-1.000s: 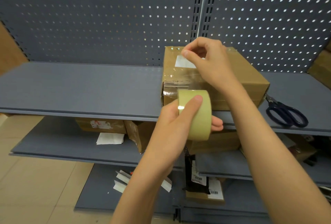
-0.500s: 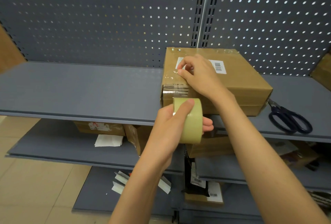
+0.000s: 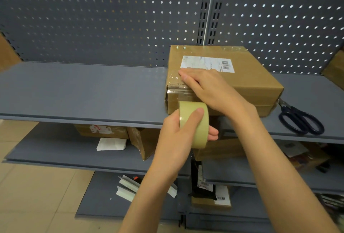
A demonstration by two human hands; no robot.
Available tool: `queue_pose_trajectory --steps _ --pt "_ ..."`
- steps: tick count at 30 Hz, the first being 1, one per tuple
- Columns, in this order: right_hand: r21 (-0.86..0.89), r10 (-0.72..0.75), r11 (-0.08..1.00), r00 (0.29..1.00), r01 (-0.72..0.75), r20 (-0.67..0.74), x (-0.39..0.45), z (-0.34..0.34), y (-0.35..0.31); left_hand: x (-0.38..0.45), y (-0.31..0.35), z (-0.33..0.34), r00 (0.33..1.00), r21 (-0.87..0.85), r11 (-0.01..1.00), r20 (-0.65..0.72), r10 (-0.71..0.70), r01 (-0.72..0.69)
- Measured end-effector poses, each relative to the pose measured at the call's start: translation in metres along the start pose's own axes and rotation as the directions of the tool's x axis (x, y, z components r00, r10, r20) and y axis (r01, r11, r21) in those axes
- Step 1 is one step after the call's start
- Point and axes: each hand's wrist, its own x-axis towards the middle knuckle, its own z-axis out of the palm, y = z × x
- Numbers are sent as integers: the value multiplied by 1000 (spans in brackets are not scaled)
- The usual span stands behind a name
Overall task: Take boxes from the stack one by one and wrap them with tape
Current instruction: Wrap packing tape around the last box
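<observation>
Box: one brown cardboard box (image 3: 247, 81) with a white shipping label (image 3: 208, 63) on top sits near the front edge of the top grey metal shelf (image 3: 83, 91), just left of the shelf's middle upright
Tape: one pale yellow roll of packing tape (image 3: 195, 123) hangs just in front of the box's near left corner, below the shelf's front edge
Left hand: the left hand (image 3: 178, 132) grasps the roll, thumb across its outer face, fingers curled round its far side
Right hand: the right hand (image 3: 206, 87) lies flat, fingers straight, pressing on the box's top near the front left edge where clear tape shows
Step in hand: likely smoothing a strip down over the front edge
Doing it well: keep the roll taut and in line with the strip, sweep the flat fingers along the tape toward the edge to push out wrinkles, and steady the box so it does not slide toward the back panel
Scissors: one pair of dark-handled scissors (image 3: 299, 121) lies on the same shelf just right of the box, ready for cutting
Counts: two hands, one roll, one box on top; further cardboard boxes (image 3: 100, 131) sit on the lower shelves, number unclear
</observation>
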Motion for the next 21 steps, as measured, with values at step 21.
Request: queue_pose_trajectory --steps 21 --pt "-90 51 995 998 -53 -24 1 6 -3 -18 -26 8 958 -10 1000 -285 15 -18"
